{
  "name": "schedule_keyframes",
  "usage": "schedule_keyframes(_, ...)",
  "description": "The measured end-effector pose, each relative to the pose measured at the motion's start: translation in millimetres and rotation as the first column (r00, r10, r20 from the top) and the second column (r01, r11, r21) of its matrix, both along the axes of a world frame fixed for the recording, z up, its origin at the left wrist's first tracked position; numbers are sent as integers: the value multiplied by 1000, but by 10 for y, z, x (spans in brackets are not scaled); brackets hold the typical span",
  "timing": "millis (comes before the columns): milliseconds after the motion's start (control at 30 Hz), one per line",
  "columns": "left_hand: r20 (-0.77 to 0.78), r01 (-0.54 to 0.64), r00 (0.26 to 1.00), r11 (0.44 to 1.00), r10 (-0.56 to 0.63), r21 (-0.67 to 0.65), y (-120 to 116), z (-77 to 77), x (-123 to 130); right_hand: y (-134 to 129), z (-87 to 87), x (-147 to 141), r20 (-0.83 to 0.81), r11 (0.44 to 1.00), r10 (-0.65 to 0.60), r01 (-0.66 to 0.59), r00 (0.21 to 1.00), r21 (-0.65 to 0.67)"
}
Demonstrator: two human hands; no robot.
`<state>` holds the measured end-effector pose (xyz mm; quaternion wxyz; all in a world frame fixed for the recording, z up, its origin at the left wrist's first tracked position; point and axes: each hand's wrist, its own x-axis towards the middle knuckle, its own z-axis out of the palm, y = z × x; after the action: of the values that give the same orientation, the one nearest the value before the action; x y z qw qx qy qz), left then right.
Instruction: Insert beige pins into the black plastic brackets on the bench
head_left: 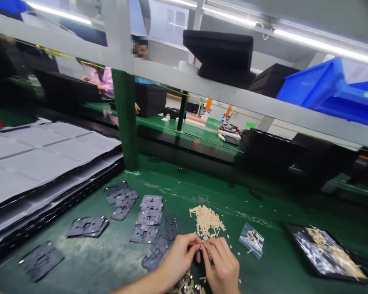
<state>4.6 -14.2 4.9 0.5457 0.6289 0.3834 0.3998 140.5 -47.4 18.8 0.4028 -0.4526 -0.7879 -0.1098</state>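
My left hand (184, 252) and my right hand (221, 261) meet fingertip to fingertip low in the view, both closed in a pinch. Whatever lies between the fingertips is too small to make out. Just beyond them is a loose pile of small beige strips (207, 220) on the green bench. Below my hands, partly covered by them, lies another heap of small pieces (188, 285), some of them shiny. Dark flat plates with cutouts (155, 251) lie close by my left hand.
More dark plates (149, 210) are spread to the left. On the right are a small clear bag (252, 241) and a black tray (325, 253) holding strips and plastic bags. A stack with pale sheets (49, 151) stands at left, and a green post (125, 122) rises behind. Co-workers sit beyond.
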Motion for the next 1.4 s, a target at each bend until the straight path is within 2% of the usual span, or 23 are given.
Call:
schedule_keyframes(167,-128,-37,991,995,49,93,-42,52,-39,9,46,-25,62,1000,11,-12,998,11)
schedule_keyframes(333,-185,-2,983,994,22,107,-64,54,-41,-17,50,-48,36,1000,-12,12,999,-17)
schedule_keyframes(433,-153,20,988,997,-9,69,-56,86,-55,-31,67,-7,-48,996,6,-11,999,-94)
schedule_keyframes(533,-15,100,995,991,-102,-85,-13,100,-73,11,86,132,-165,988,-13,-12,986,-153)
schedule_keyframes(600,147,216,971,955,-189,-203,24,90,-84,71,92,252,-181,982,-92,59,979,-179)
schedule_keyframes(667,313,349,915,890,-255,-295,50,78,-94,133,99,344,-144,970,-158,126,977,-208)
schedule_keyframes(700,377,403,885,852,-272,-333,57,77,-100,155,106,367,-130,966,-154,121,979,-229)
schedule_keyframes(767,467,482,840,775,-276,-410,59,92,-114,172,132,359,-154,957,-63,16,986,-288)
schedule_keyframes(833,528,534,809,701,-259,-474,55,128,-131,150,171,297,-229,930,81,-156,970,-333)
schedule_keyframes(933,586,593,771,618,-250,-516,61,193,-155,87,230,191,-295,890,237,-329,925,-315)
schedule_keyframes(1000,583,607,767,596,-267,-526,74,222,-167,59,255,151,-285,883,291,-372,913,-287)
schedule_keyframes(1233,450,565,823,592,-348,-575,103,258,-227,70,274,101,-132,909,364,-383,922,-165)
schedule_keyframes(1333,345,541,839,586,-420,-604,137,288,-273,71,285,69,-129,912,352,-371,927,-177)
schedule_keyframes(1400,298,536,835,560,-463,-632,158,297,-300,68,279,54,-83,901,371,-380,925,-210)
